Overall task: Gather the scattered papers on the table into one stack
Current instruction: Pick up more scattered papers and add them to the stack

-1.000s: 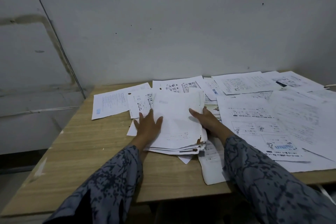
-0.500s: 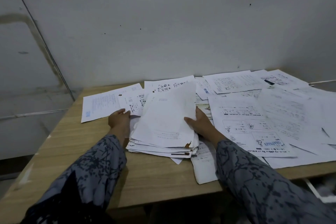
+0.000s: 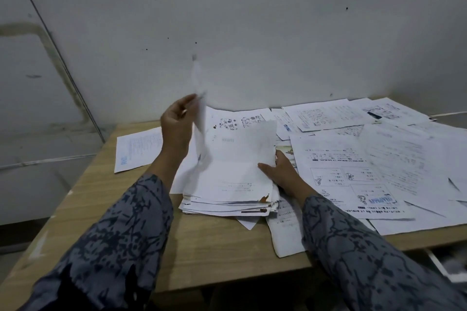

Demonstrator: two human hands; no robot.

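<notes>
While the right hand (image 3: 280,171) lies flat against the stack's (image 3: 232,184) right edge, the left hand (image 3: 179,124) pinches a blurred sheet (image 3: 201,118) upright, just left of and above the stack.

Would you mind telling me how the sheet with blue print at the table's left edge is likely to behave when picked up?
The single sheet lies flat and alone, so it is probably very light and floppy, like the blurred sheet drooping from the left hand. On the smooth wooden table it would likely slide rather than lift; dragging it to the edge may help.
</notes>
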